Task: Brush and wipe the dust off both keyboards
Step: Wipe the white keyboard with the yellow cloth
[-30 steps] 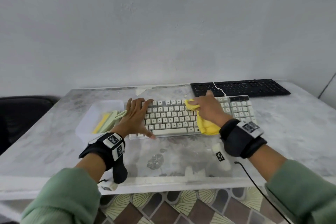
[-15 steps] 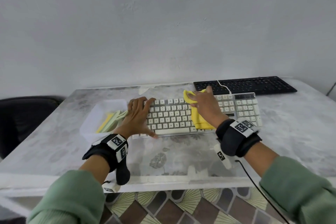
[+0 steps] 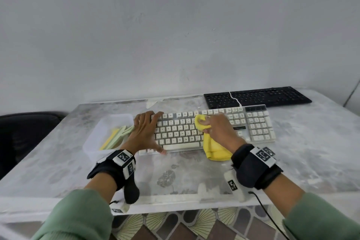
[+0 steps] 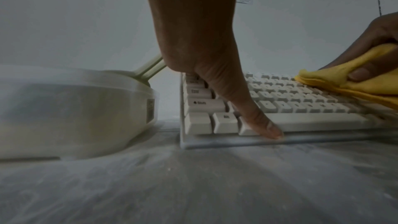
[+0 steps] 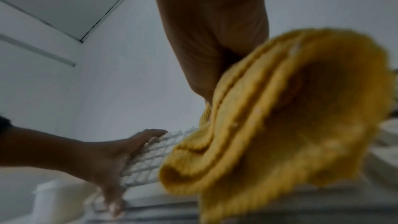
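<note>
You will find a translucent plastic container [image 3: 101, 134] on the grey marbled table [image 3: 303, 142] at your left, a black chair [image 3: 25, 132] beyond, and patterned floor tiles [image 3: 194, 224] below.

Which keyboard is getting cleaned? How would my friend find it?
Look at the grey table by the wall. Two keyboards lie there; it is the nearer, white keyboard, with a yellow cloth on it. The black keyboard behind has no hand on it.

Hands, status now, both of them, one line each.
Left hand: open, fingers spread flat on the white keyboard, bracing its left end.
Right hand: closed, gripping the yellow cloth on the keys.
</note>
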The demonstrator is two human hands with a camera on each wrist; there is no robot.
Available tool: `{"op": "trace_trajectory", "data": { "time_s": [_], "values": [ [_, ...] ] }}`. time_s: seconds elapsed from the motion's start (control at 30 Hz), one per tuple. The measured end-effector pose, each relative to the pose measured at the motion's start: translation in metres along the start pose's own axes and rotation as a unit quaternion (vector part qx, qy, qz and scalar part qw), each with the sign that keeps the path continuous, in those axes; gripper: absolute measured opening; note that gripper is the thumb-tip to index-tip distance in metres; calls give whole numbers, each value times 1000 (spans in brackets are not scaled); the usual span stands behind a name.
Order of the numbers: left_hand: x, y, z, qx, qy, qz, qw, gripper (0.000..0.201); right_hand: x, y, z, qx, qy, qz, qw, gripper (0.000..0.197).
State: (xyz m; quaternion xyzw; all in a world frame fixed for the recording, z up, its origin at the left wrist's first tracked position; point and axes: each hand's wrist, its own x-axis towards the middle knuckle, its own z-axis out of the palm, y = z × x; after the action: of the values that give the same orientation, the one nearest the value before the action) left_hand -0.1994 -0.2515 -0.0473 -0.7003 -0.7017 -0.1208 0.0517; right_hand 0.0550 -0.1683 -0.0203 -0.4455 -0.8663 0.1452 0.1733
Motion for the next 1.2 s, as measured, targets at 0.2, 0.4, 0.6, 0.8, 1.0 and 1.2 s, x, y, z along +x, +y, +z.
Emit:
{"op": "trace_trajectory", "data": {
  "time_s": [0.2, 0.4, 0.6, 0.8, 1.0, 1.2],
  "values": [
    [2, -2, 3, -3, 13, 3, 1000, 130, 0, -14, 0, 20, 112, -39, 993, 45],
    [-1, -2, 6, -4, 44, 14, 999, 129, -3, 6, -2, -42, 77, -63, 994, 62],
    [-4, 0, 4, 5, 40, 14, 999, 129, 0, 28, -4, 36, 118, -10, 992, 57],
    [-4, 0, 5, 10, 43, 15, 999, 128, 13, 2, -3, 95, 108, -45, 989, 46],
    [-2, -2, 6, 2, 37, 23, 999, 127, 11, 38, -12, -15, 43, -95, 994, 49],
    [-1, -2, 5, -2, 17, 19, 1000, 128, 11, 61, -21, -33, 67, -42, 996, 46]
  ]
}}
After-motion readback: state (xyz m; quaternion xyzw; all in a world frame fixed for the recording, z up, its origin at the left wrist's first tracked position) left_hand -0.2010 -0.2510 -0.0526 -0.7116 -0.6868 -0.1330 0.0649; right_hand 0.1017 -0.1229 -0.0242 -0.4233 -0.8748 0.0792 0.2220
